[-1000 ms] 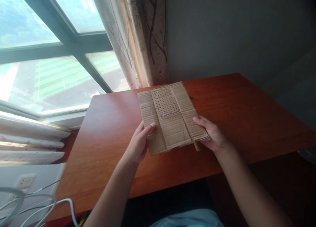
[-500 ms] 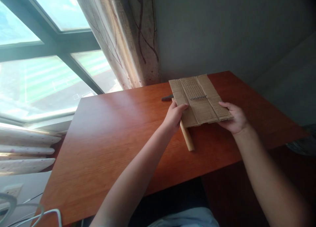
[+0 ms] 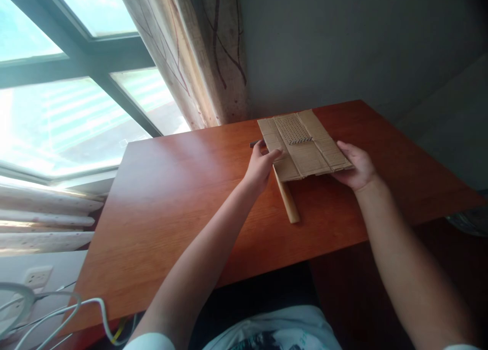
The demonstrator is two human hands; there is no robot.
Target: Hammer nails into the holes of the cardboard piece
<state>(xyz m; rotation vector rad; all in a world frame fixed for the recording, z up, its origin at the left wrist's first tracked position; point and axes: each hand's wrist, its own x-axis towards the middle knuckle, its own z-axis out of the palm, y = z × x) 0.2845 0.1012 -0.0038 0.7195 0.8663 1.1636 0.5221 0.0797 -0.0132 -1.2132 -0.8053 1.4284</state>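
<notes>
A flat piece of cardboard (image 3: pixel 310 159) is tilted between my two hands over the table. Its middle carries a grid of small dark dots (image 3: pixel 293 129), with a row of short, dark, thin pieces (image 3: pixel 301 140) along the near edge. My left hand (image 3: pixel 261 164) grips the left edge, thumb over the top and the other fingers partly hidden. At the right near corner my right hand (image 3: pixel 356 164) is closed on the cardboard, thumb at the side, fingers underneath. Partly under the cardboard lies a hammer-like tool with a wooden handle (image 3: pixel 287 200); its dark end (image 3: pixel 255 144) sticks out left.
The reddish-brown wooden table (image 3: pixel 183 208) runs under both arms, its near edge close to my body. A window (image 3: pixel 91 106) and a patterned curtain (image 3: pixel 190 50) are at left and behind. White cables (image 3: pixel 87 301) hang near a wall socket (image 3: pixel 38 277) at lower left.
The cardboard and both hands appear slightly higher and further left, as the camera view has also shifted. My left thumb has shifted a little on the cardboard. The wooden-handled tool stays beneath.
</notes>
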